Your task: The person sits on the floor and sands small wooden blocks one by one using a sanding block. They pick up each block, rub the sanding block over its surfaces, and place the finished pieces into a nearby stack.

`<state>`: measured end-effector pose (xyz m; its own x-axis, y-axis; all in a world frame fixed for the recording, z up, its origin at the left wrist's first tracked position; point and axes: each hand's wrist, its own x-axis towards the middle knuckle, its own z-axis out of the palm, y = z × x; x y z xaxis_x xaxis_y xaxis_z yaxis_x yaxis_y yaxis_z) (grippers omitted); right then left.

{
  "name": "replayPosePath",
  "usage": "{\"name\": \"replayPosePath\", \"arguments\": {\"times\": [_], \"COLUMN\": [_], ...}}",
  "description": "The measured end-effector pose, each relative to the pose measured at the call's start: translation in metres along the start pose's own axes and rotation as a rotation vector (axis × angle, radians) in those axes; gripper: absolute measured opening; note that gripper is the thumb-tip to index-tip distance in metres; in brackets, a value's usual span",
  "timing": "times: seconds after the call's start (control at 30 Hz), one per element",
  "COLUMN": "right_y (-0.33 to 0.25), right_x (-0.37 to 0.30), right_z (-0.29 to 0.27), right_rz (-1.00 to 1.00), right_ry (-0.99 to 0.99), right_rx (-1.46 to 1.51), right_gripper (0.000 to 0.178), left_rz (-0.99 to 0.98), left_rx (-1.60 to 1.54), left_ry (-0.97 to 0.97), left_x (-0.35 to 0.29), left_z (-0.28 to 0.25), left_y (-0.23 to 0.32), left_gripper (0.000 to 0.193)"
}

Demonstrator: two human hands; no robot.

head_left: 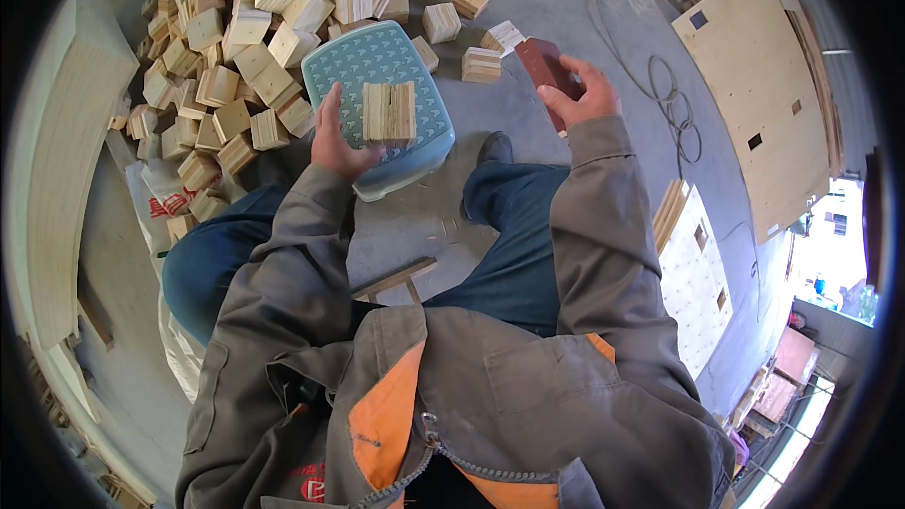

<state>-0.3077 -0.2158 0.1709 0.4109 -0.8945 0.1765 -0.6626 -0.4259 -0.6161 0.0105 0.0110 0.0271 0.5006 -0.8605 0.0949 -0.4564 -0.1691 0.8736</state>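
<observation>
On the blue-green plastic stool (429, 127) stands a block of layered plywood (388, 113), its striped edge grain facing up. My left hand (341, 139) is beside the block's left side, fingers stretched and apart, the thumb close to its near corner. Whether the thumb touches the block I cannot tell. Right of the stool, my right hand (589, 94) is raised and closed round a flat reddish-brown rectangular block (547, 68), thumb on one side and fingers on the other. What that block is made of cannot be told.
A large heap of plywood blocks (240, 75) lies beyond and left of the stool, with a few loose ones (482, 64) to its right. A cable (671, 104) coils on the floor. Plywood sheets with square holes (764, 94) are at the right; stacked boards (71, 151) stand left.
</observation>
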Motion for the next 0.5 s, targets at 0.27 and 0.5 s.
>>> {"name": "replayPosePath", "arguments": {"times": [0.27,0.5], "right_y": [0.005,-0.001], "right_x": [-0.002,0.002], "right_z": [0.006,0.016], "right_rz": [0.024,0.155], "right_ry": [-0.024,-0.071], "right_rx": [0.033,0.183], "right_gripper": [0.064,0.068], "left_rz": [-0.148,0.086], "left_rx": [-0.494,-0.019], "left_ry": [-0.251,0.016], "left_x": [0.018,0.007], "left_z": [0.016,0.025], "left_y": [-0.008,-0.01], "left_gripper": [0.128,0.125]}}
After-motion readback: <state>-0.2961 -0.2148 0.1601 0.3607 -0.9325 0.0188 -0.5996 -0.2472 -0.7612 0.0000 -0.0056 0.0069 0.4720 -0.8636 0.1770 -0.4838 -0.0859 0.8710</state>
